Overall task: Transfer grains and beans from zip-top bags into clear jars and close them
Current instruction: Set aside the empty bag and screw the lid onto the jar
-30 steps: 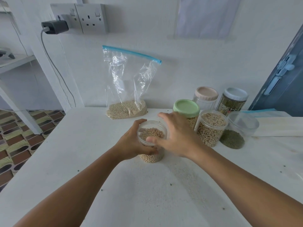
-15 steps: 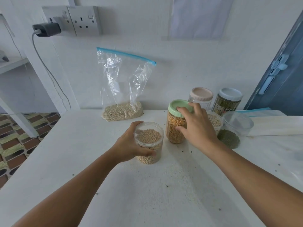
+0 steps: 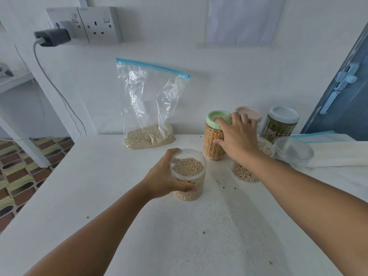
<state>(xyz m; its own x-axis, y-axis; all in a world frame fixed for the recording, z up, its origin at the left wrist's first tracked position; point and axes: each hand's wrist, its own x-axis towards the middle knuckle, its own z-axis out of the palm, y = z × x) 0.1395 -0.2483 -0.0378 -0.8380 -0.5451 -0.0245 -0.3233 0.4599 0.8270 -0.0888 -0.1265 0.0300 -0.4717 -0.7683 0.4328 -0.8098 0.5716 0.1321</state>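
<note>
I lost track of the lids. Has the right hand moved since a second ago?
Yes. The right hand left the open jar of pale beans and went back and right to the green-lidded jar, toward the wall.

- No text, brand or number can be read anywhere.
- The dark jar [image 3: 278, 126] beyond the right hand [image 3: 238, 139] carries a printed label, too blurred to make out.
- The wall socket [image 3: 99, 24], far up and left of both hands, shows only switches and pin holes, with no legible marking.
- The paper sheet [image 3: 244, 18] on the wall above the right hand looks blank.
</note>
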